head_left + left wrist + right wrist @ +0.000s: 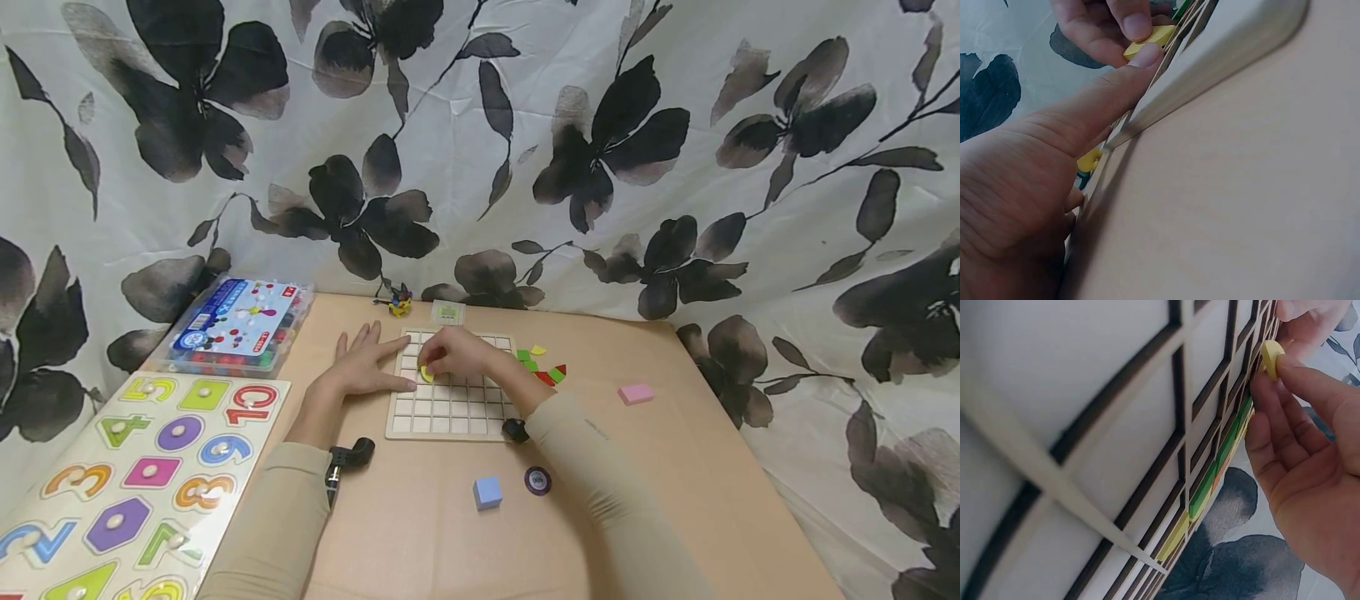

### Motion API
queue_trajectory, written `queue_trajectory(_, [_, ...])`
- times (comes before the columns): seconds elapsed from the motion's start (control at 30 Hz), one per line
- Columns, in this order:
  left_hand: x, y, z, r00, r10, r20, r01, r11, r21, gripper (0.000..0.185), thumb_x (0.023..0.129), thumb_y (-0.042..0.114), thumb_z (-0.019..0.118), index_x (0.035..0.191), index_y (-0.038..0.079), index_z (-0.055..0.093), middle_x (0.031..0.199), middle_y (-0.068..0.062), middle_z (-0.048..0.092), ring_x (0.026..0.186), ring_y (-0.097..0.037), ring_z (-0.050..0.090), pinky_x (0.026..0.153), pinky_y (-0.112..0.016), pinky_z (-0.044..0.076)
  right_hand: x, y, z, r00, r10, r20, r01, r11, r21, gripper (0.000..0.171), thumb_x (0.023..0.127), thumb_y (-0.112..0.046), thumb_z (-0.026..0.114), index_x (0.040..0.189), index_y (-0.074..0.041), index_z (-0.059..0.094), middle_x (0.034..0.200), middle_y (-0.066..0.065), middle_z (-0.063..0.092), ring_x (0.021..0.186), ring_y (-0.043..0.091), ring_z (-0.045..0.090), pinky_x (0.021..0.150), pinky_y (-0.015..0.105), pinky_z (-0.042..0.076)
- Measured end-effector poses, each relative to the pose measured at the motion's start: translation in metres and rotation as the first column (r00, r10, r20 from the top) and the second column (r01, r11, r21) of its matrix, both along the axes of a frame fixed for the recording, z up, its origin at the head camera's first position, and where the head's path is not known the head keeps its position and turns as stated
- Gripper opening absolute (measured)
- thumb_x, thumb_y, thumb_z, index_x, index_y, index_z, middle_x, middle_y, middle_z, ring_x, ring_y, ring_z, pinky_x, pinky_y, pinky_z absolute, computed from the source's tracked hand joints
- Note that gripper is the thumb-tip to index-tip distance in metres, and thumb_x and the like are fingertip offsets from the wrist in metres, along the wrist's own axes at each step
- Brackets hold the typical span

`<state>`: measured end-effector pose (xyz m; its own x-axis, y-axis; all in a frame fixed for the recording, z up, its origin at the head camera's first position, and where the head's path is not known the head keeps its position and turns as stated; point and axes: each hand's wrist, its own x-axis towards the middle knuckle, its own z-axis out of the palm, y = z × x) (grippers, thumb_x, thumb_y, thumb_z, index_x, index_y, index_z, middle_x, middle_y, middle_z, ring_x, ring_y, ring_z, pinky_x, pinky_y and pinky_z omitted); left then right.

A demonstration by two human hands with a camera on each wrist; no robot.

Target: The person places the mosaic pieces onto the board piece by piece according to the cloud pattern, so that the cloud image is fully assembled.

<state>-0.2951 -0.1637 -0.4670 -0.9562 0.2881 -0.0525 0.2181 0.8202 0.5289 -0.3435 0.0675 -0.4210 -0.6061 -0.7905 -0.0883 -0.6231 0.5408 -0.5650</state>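
A white board (450, 428) divided by a raised grid into square cells lies on the table. My right hand (457, 353) is over its upper left part and pinches a small yellow piece (1272, 357) between thumb and fingertip. My left hand (363, 367) rests at the board's left edge with fingers spread, its thumb (1104, 94) stretched over the rim up to the yellow piece (1150, 42). Green pieces (1204, 487) and a yellow one show along the grid in the right wrist view; whether they sit in cells I cannot tell.
Loose green, red and yellow pieces (545, 375) lie right of the board. Farther out are a pink block (636, 394), a blue cube (487, 492) and a dark disc (537, 480). A number puzzle (255, 417) and clear plastic box (232, 325) occupy the left.
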Motion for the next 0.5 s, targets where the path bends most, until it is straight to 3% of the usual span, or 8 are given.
queue_trajectory(0.3, [0.0024,0.0005,0.0019,1.0,0.003,-0.007,-0.003,1.0,0.022,0.099,0.08,0.068,0.079,0.16,0.02,0.044,0.171,-0.033,0.004,0.159,-0.053,-0.003,0.121,-0.073,-0.014,0.0051,-0.0027,0.0012,0.999,0.027,-0.025,-0.025,0.998,0.062,0.02,0.096,-0.004,0.074,0.114,-0.009,0.081,0.109,0.002,0.079,0.089,0.008,0.063,0.082,0.021,0.054])
queue_trajectory(0.5, [0.0023,0.0003,0.0035,1.0,-0.005,-0.009,0.006,1.0,0.014,0.1,0.079,0.069,0.078,0.16,0.02,0.043,0.171,-0.033,0.003,0.159,-0.053,-0.003,0.121,-0.073,-0.013,0.0035,0.0037,0.0013,0.996,0.011,-0.087,-0.007,0.999,0.045,0.022,0.097,-0.011,0.074,0.118,-0.012,0.08,0.105,-0.001,0.076,0.088,0.009,0.062,0.079,0.021,0.052])
